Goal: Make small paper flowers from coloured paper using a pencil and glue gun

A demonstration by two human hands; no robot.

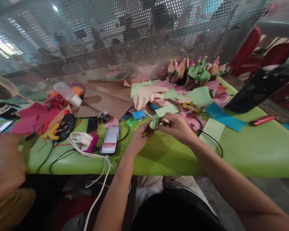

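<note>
1. Your left hand [142, 131] is curled, the fingers closed around the left side of the green roll [154, 124]; the palm is hidden.
2. Your right hand [176, 125] pinches a pale-tipped stick [167, 121] between thumb and fingers, the fingertips meeting the roll's right side. What the stick is cannot be told.
3. The roll lies directly between your two hands, raised over the table [250, 157] and touched from both sides. Its long axis appears to run crosswise, from hand to hand; the grip hides its ends. Neither hand is clearly nearer.
4. Just beyond your left hand lie a green packet [133, 122] and a blue packet [139, 115]; to its left, near the table's front edge, is a phone [110, 140].
5. Beside your right forearm, green paper [214, 129] lies flat, a black cord [214, 140] curving over it; farther right are blue paper [225, 117] and a red pen [262, 120].
6. Outermost, paper cones [192, 73] stand grouped at the back; a co-worker's arm [11, 157] rests at far left.
</note>
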